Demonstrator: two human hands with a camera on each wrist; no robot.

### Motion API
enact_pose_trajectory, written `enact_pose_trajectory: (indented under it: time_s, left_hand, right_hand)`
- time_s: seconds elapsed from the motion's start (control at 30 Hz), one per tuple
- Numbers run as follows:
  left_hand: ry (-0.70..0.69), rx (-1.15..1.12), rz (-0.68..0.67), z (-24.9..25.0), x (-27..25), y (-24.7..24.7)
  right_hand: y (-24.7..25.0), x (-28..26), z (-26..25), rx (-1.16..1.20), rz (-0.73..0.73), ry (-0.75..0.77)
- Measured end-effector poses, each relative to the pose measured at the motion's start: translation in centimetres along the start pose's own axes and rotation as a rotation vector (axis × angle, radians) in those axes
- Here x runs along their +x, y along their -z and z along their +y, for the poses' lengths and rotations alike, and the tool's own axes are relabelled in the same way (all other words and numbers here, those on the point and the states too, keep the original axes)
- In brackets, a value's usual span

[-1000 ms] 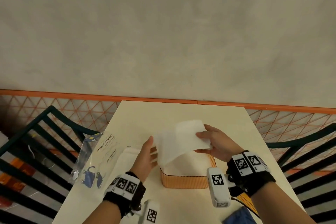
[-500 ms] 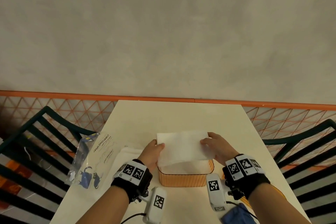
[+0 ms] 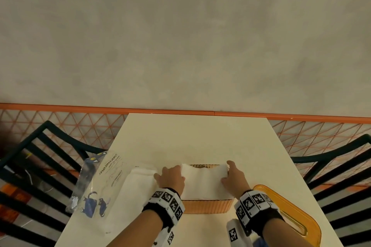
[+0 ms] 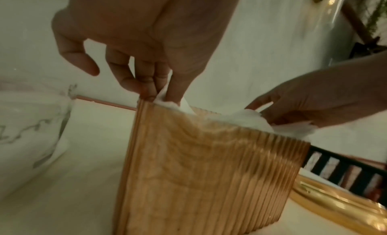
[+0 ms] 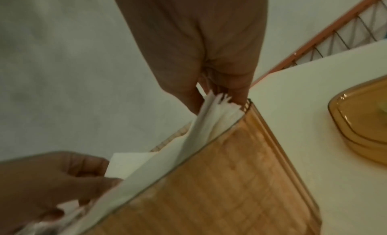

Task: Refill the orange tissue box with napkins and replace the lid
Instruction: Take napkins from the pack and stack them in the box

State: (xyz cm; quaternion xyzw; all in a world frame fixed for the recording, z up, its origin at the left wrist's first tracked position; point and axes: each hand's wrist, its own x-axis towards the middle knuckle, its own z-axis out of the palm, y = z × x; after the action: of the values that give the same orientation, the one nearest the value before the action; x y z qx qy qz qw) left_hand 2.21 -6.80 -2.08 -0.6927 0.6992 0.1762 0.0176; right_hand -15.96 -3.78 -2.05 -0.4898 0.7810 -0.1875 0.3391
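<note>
The ribbed orange tissue box (image 3: 206, 205) stands open near the table's front edge. A white stack of napkins (image 3: 202, 180) lies in its top and fills the opening. My left hand (image 3: 179, 173) pinches the stack's left end at the box rim. In the left wrist view its fingers (image 4: 144, 84) and thumb grip the napkins (image 4: 167, 102) just above the box (image 4: 209, 172). My right hand (image 3: 227, 173) pinches the right end. In the right wrist view the napkins (image 5: 209, 117) sit between its thumb and fingers (image 5: 240, 91). The orange lid (image 3: 291, 212) lies flat right of the box.
A clear plastic napkin package (image 3: 100, 184) with blue print lies on the table (image 3: 190, 140) left of the box, with white napkins (image 3: 138, 180) still in it. Dark slatted chairs (image 3: 40, 166) stand on both sides. An orange railing (image 3: 180, 109) runs behind the table.
The napkin stack, held raised and bent over the box a second ago, has come down flat into the box. Both hands have moved to its two ends.
</note>
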Motion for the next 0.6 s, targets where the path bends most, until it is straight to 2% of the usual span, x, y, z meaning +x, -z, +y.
enact_pose_trajectory:
  time_s: [0.07,0.17,0.2,0.27,0.37,0.6]
  left_hand:
    - [-0.045,0.064,0.045,0.0,-0.3,-0.1]
    - [-0.192,0.170,0.189,0.0,-1.1,0.1]
    - [-0.268,0.199,0.188,-0.1,-1.2,0.2]
    - [-0.412,0.290,0.047,-0.3,-1.3,0.6]
    - [-0.436,0.378,-0.192,-0.3,-0.7,0.9]
    - [-0.388,0.450,-0.304,-0.3,0.4,0.1]
  right_hand:
    - [0.0,-0.6,-0.4,-0.119,0.028,0.079]
    - [0.3,-1.6,-0.7,-0.396,0.176,0.339]
    - [0.4,-1.8,-0.8,-0.453,0.182,0.427]
    - [0.6,-2.0,-0.8,-0.545,0.049,0.537]
    - [0.6,-1.6,-0.7,-0.708,-0.194,0.491]
    - [0.0,0.1,0.2,-0.843,-0.312,0.362]
